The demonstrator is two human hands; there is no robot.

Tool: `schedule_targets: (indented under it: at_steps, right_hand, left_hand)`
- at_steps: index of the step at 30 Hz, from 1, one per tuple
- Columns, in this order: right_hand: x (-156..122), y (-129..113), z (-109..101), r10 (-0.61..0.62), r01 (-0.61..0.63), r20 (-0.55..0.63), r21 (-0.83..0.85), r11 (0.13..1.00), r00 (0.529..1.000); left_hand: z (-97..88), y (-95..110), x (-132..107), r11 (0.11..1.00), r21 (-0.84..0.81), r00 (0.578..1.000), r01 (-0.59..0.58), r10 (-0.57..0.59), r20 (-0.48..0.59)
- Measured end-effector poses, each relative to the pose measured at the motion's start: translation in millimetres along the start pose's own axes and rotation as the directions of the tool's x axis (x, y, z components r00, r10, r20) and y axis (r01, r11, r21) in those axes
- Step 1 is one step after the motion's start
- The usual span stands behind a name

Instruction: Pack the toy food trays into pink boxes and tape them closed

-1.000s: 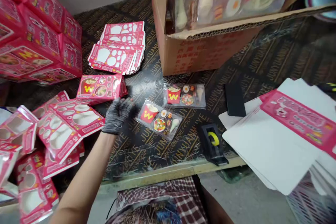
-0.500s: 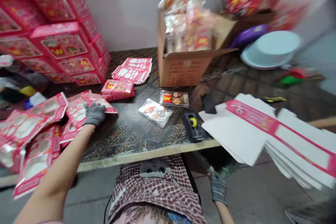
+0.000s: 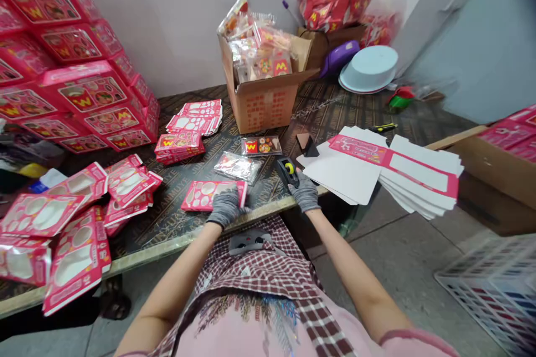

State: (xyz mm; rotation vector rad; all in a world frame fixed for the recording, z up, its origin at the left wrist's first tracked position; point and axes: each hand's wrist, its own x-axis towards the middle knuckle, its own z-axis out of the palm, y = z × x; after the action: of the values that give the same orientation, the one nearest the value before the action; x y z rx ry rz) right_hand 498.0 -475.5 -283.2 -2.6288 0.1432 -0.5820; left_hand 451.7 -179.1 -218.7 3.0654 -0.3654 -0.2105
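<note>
My left hand (image 3: 225,206), in a grey glove, grips the near edge of a flat pink carton with cut-out windows (image 3: 206,194) at the table's front edge. My gloved right hand (image 3: 305,193) rests on the black tape dispenser (image 3: 287,170) with the yellow roll, fingers curled round it. Two clear packs of toy food (image 3: 237,165) (image 3: 261,146) lie just beyond the carton.
Filled pink boxes (image 3: 179,145) and a stack of flat cartons (image 3: 196,116) lie further back. A brown cardboard box (image 3: 263,100) holds more toy packs. Loose pink cartons (image 3: 62,217) spread at left; white card sheets (image 3: 402,173) overhang at right. A boxes' wall (image 3: 71,89) stands left.
The view has risen and pulled back. My left hand brought a flat pink carton from the left pile to the front edge. My right hand came up from below the table onto the tape dispenser.
</note>
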Motion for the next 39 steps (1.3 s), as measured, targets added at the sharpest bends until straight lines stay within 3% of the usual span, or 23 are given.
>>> schedule_targets:
  at_steps: [3, 6, 8, 10, 13, 16, 20, 25, 28, 31, 33, 37, 39]
  right_hand:
    - [9, 14, -8, -0.015, 0.016, 0.052, -0.022, 1.000, 0.999]
    - [14, 16, -13, -0.071, 0.069, -0.020, -0.104, 0.992, 0.997]
    - [18, 2, -8, -0.163, 0.148, -0.098, -0.148, 0.978, 0.982]
    - [27, -26, 8, -0.271, 0.259, -0.105, -0.115, 0.959, 0.957]
    - [54, -82, 42, -0.371, 0.373, 0.079, -0.008, 0.928, 0.925]
    - [90, -130, 70, -0.290, 0.333, 0.354, -0.066, 0.941, 0.889]
    - [111, -151, 80, -0.184, 0.301, 0.514, -0.154, 0.941, 0.838]
    - [107, -150, 69, -0.184, 0.377, 0.638, -0.180, 0.909, 0.748]
    - [121, -163, 72, -0.179, 0.375, 0.622, -0.200, 0.905, 0.762]
    - [137, -177, 84, -0.078, 0.249, 0.656, -0.171, 0.953, 0.751]
    - [135, -179, 91, -0.081, 0.179, 0.681, -0.075, 0.981, 0.728]
    - [103, -164, 92, -0.168, 0.108, 0.676, 0.130, 0.986, 0.717]
    - [87, -148, 83, -0.169, 0.033, 0.635, 0.221, 0.975, 0.754]
  left_hand:
    - [2.6, -5, 4, 0.994, -0.068, 0.990, -0.091, 0.098, 0.100]
    - [-2.2, -48, 14, 0.986, -0.081, 0.982, -0.146, 0.154, 0.106]
    - [0.3, -76, 25, 0.981, -0.050, 0.970, -0.187, 0.193, 0.150]
    - [9.1, -93, 39, 0.972, -0.012, 0.948, -0.236, 0.233, 0.216]
    - [26.9, -96, 61, 0.954, -0.017, 0.925, -0.299, 0.295, 0.239]
    - [38.8, -90, 73, 0.941, -0.065, 0.926, -0.331, 0.337, 0.168]
    - [42.7, -101, 57, 0.925, -0.104, 0.926, -0.366, 0.373, 0.062]
    - [48.5, -146, 7, 0.961, -0.163, 0.972, -0.222, 0.206, -0.109]
    - [51.4, -162, -3, 0.968, -0.220, 0.977, -0.118, 0.073, -0.202]
    - [51.0, -161, 2, 0.963, -0.269, 0.960, -0.021, -0.056, -0.275]
    - [50.0, -156, 8, 0.957, -0.287, 0.945, 0.049, -0.137, -0.297]
    - [48.5, -148, 17, 0.949, -0.302, 0.934, 0.088, -0.183, -0.305]
    - [47.7, -146, 19, 0.953, -0.295, 0.935, 0.065, -0.162, -0.317]
